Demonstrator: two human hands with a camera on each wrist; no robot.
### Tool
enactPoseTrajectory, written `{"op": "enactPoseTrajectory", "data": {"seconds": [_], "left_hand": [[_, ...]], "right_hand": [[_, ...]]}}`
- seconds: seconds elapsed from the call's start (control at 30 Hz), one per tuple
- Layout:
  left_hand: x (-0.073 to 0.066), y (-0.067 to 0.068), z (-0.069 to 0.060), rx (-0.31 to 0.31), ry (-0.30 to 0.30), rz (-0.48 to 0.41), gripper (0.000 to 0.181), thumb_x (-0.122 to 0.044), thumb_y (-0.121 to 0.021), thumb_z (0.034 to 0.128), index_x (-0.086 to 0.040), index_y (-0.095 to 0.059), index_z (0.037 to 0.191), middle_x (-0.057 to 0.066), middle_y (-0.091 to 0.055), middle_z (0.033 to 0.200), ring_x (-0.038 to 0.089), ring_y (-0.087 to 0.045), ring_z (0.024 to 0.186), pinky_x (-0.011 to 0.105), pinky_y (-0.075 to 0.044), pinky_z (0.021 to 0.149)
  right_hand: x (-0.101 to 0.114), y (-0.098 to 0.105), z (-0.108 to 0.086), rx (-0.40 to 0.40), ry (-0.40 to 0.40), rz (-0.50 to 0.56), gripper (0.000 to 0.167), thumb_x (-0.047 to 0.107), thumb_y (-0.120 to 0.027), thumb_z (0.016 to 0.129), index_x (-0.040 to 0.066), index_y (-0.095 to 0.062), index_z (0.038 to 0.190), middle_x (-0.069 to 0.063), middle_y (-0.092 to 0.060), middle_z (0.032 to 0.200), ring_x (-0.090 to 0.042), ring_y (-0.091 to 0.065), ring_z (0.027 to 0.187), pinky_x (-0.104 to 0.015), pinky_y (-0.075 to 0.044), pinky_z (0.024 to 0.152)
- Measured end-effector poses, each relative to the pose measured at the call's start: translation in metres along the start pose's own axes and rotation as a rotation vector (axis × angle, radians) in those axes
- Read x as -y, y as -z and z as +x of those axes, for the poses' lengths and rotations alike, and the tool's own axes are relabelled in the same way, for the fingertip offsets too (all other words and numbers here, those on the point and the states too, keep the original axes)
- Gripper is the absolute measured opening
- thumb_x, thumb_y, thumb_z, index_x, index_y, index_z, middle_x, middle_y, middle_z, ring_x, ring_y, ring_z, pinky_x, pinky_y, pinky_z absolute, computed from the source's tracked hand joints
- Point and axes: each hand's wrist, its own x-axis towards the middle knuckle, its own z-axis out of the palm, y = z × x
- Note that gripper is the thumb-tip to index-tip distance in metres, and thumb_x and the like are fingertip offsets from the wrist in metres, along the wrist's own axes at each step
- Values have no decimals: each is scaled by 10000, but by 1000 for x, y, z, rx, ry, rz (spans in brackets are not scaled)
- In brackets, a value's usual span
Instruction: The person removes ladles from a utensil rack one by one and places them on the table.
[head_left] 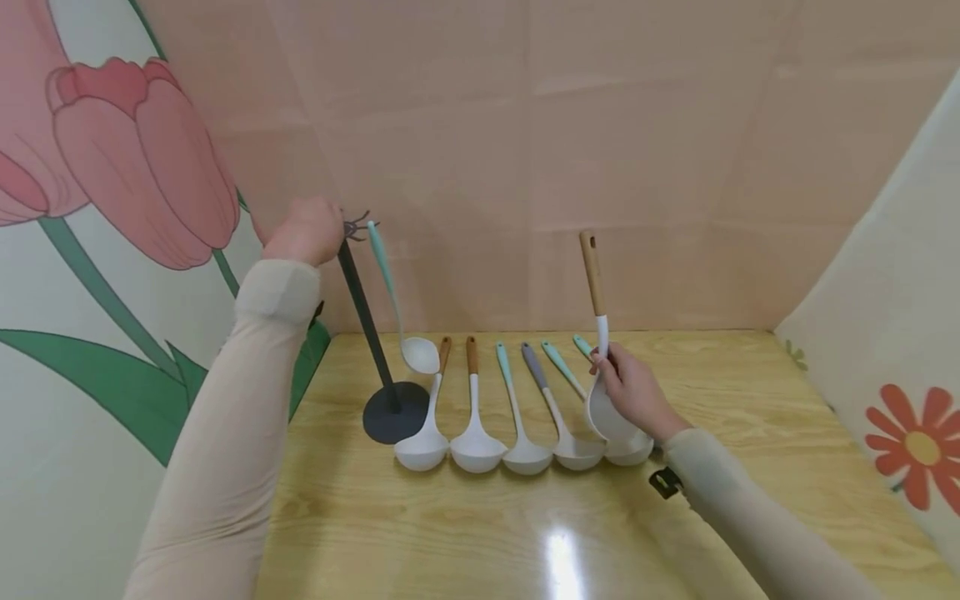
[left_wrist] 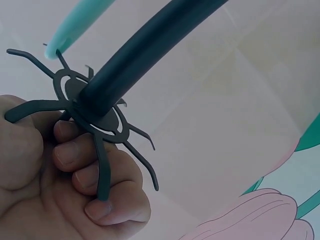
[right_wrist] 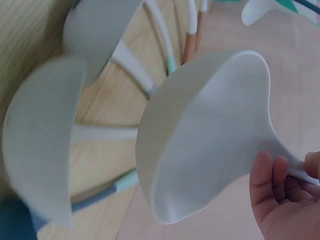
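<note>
My left hand (head_left: 303, 229) is up at the top of a black utensil rack (head_left: 363, 317), its fingers (left_wrist: 120, 200) curled about the hooked crown. From one hook (left_wrist: 62, 60) of that crown hangs a ladle with a mint-green handle (head_left: 382, 262), its white bowl facing down the pole. My right hand (head_left: 637, 392) grips a white ladle (head_left: 592, 275) with a wooden handle by the neck just above the bowl. That ladle is raised over the table, handle pointing up. In the right wrist view its wide bowl (right_wrist: 215, 135) faces the camera.
Several ladles lie in a row on the wooden table (head_left: 450, 533), among them a brown-handled ladle (head_left: 476, 446), a mint ladle (head_left: 527, 457) and a grey-handled one (head_left: 577, 452). A pink backdrop (head_left: 637, 150) stands behind; a flower-printed cloth (head_left: 892, 333) hangs at the right.
</note>
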Motion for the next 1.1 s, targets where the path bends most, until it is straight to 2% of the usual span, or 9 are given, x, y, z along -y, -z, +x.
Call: {"op": "enactPoseTrajectory", "data": {"seconds": [0.07,0.3,0.4,0.63,0.77,0.83,1.0,1.1], "left_hand": [[0,-1,-1,0,-4,-12,289,-20,-365,1039,60,-519,1271,251,-550,1139,336,-541,895,410,-515,719],[1,-2,-3,6,-14,-11,284,-12,-362,1043,73,-510,1269,259,-548,1141,339,-539,903,412,-517,742],[1,-2,-4,11,-5,-37,284,-21,-349,1048,69,-497,1273,253,-535,1145,343,-525,917,415,-505,750],[1,0,-4,2,-6,-33,287,-37,-344,1056,57,-499,1278,245,-530,1150,346,-526,918,429,-506,756],[1,0,-3,4,3,-37,296,-53,-316,1063,48,-504,1268,228,-529,1128,335,-530,895,407,-500,720],[1,1,-3,8,4,-37,298,-59,-305,1065,45,-506,1259,220,-529,1116,330,-528,886,395,-493,705],[1,1,-4,8,12,-50,300,-63,-298,1067,45,-501,1260,216,-526,1112,328,-524,888,391,-489,703],[2,1,-4,3,10,-37,287,-52,-317,1062,50,-503,1255,223,-529,1116,331,-528,897,398,-498,718]], "right_hand": [[-6,7,0,-13,8,-17,291,216,-430,1083,-19,-600,1109,-169,-679,962,-322,-643,906,-518,-504,790],[-28,37,6,-75,46,-101,261,154,-457,1070,-63,-598,1104,-201,-687,922,-407,-664,885,-580,-501,786],[-36,52,10,-90,37,-125,255,154,-455,1068,-62,-585,1111,-218,-683,931,-425,-655,882,-584,-489,771],[-65,84,14,-94,-29,-181,310,185,-420,1076,-82,-575,1045,-283,-672,943,-452,-636,858,-584,-466,755],[-85,93,11,-57,-83,-205,318,159,-431,1068,-124,-576,1072,-299,-675,927,-466,-644,845,-605,-480,756],[-95,96,9,-28,-95,-220,306,143,-444,1060,-126,-588,1041,-285,-679,885,-440,-651,796,-578,-497,715],[-114,98,4,94,-148,-267,311,135,-458,1051,-145,-593,1052,-271,-689,857,-388,-668,753,-537,-513,670],[-120,98,2,167,-200,-271,362,159,-442,1062,-171,-558,1156,-300,-687,920,-407,-678,804,-543,-521,695]]}}
